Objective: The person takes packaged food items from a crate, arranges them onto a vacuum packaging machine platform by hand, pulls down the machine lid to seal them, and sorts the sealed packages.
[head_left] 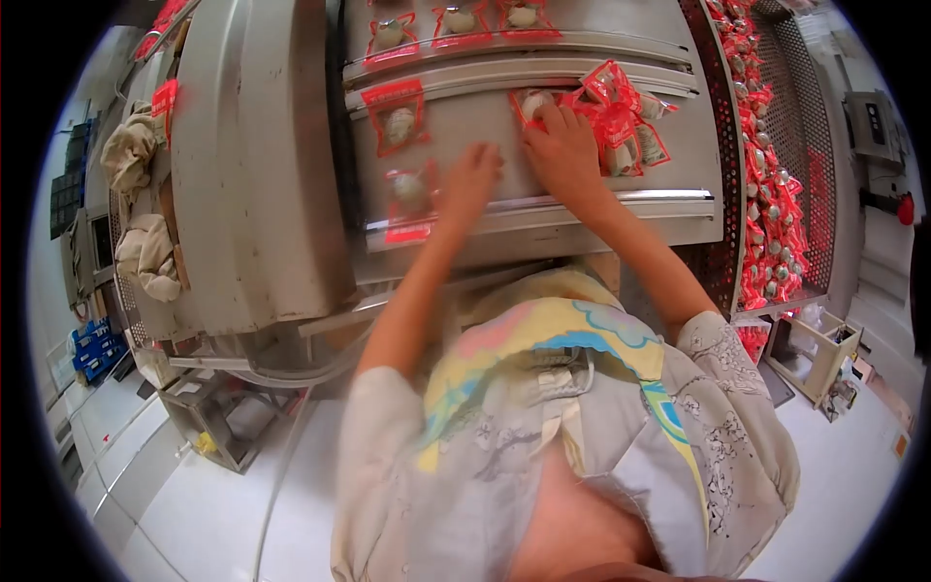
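Over the metal work surface, my left hand (472, 175) is blurred, its fingers bent and partly smeared by motion, just right of a red-edged clear packet (411, 190) holding a pale round item. My right hand (562, 145) rests its curled fingers on another such packet (535, 103), pressing or gripping its lower part. Touching that hand's right side is a heap of red packets (621, 112). One more packet (399, 125) lies flat at the upper left of the surface.
Three packets (460, 19) lie beyond the metal rails (524, 73). On the right a perforated metal bin (815, 155) holds many red packets (773, 223). A large grey metal cover (257, 155) stands on the left, with crumpled cloths (148, 257) beside it.
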A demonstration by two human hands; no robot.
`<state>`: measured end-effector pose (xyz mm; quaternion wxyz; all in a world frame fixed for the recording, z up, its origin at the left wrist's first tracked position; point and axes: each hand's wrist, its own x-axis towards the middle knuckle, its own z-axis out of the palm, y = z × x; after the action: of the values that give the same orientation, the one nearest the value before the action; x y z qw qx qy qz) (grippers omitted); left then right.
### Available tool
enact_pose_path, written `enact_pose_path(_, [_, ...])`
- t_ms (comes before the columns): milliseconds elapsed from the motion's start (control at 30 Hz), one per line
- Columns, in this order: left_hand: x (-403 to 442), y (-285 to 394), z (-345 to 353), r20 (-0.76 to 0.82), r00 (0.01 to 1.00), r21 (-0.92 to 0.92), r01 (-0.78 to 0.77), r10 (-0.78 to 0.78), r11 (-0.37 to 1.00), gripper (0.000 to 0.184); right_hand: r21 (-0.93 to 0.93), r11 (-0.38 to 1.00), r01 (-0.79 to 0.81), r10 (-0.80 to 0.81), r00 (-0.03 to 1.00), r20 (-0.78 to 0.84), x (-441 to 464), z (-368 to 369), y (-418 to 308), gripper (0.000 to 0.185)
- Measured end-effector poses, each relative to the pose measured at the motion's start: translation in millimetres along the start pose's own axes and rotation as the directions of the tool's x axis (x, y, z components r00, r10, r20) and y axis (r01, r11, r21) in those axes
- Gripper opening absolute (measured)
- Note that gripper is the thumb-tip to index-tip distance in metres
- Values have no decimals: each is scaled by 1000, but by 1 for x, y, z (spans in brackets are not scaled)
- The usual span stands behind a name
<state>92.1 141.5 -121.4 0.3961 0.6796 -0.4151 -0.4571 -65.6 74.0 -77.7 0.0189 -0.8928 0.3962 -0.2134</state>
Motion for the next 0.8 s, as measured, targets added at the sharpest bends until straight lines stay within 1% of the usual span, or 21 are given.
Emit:
enact_pose_path(33, [17,12,10,66,990,-75,133,-128,988,36,21,999,-30,30,1000,-7,-2,-5,-2,16])
enact_pose_path(67, [30,13,16,152,968,-157,221,-197,963,34,55,998,-16,19,999,-45,-5,-12,-5,15])
enact_pose_path(133, [53,11,26,336,891,-286,405,-305,869,30,126,992,16,0,993,-122,-14,-29,-10,14])
enact_pose_path(167, [62,-1,33,337,903,-158,333,-266,930,23,219,975,25,4,991,-131,-21,-34,-13,14])
enact_pose_path(233, [61,-4,32,294,901,-109,364,-320,925,21,401,915,38,22,989,-143,-42,-36,-17,13])
enact_pose_path(267, [61,-7,30,272,897,-82,382,-348,921,20,527,831,-175,191,981,25,-52,-32,-16,14])
enact_pose_path(300, [63,-25,25,276,929,-46,269,-247,962,19,606,694,-388,328,920,213,-63,-24,-17,16])
enact_pose_path(333, [67,-52,16,284,948,-11,153,-144,988,18,630,513,-583,421,811,406,-74,-18,-17,19])
enact_pose_path(400, [60,-48,1,283,944,11,174,-170,985,17,635,319,-703,463,700,543,-79,-1,-6,27])
enact_pose_path(433, [44,-7,-13,270,915,0,311,-299,950,17,625,216,-750,470,641,607,-76,7,0,31])
enact_pose_path(467, [32,15,-22,257,868,-13,442,-425,897,16,596,123,-794,439,582,685,-69,7,2,33])
enact_pose_path(500, [27,14,-27,264,861,-29,458,-435,889,16,555,34,-831,397,521,756,-57,3,2,34])
enact_pose_path(533, [26,11,-33,294,848,1,461,-441,887,16,506,-50,-861,345,461,818,-48,2,1,36])
enact_pose_path(600, [21,10,-41,352,818,61,466,-456,883,16,467,-261,-845,230,415,880,-37,8,-6,36])
enact_pose_path(633, [16,10,-44,378,800,29,492,-466,870,16,429,-362,-828,164,397,903,-35,11,-8,37])
enact_pose_path(733, [4,21,-49,460,741,-136,603,-489,786,14,366,-364,-857,45,376,926,-37,27,-9,37])
enact_pose_path(800, [9,9,-58,470,756,-31,529,-455,848,17,409,-239,-881,68,405,912,-34,23,-8,35])
